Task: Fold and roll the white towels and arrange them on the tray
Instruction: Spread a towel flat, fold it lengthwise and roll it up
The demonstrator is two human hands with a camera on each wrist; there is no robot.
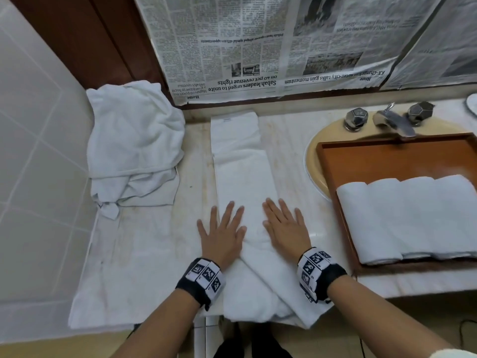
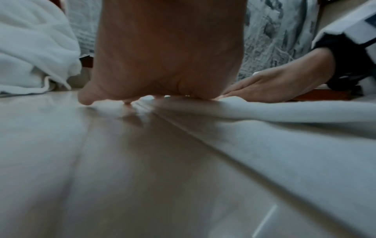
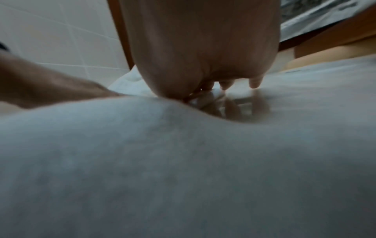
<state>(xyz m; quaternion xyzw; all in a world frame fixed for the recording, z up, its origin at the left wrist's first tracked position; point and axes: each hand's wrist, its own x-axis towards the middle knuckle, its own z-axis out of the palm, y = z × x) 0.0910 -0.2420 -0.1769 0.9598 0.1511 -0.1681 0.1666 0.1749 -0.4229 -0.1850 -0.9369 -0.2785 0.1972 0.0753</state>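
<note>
A long white towel (image 1: 242,171) lies folded into a narrow strip along the marble counter, its near end folded to a point over the counter's edge. My left hand (image 1: 222,232) lies flat with fingers spread on the towel's left edge. My right hand (image 1: 285,226) presses flat on its right edge. The left wrist view shows my left hand (image 2: 162,64) from below, down on the towel (image 2: 284,145). In the right wrist view my right hand (image 3: 203,48) rests on the towel (image 3: 183,161). Several rolled white towels (image 1: 407,218) lie side by side in the brown tray (image 1: 387,156).
A heap of unfolded white towels (image 1: 131,143) sits at the counter's back left. The tray rests over the sink (image 1: 317,161), with taps (image 1: 387,117) behind it. Newspaper (image 1: 258,47) covers the wall behind. Another flat white towel (image 1: 124,267) lies at the counter's near left.
</note>
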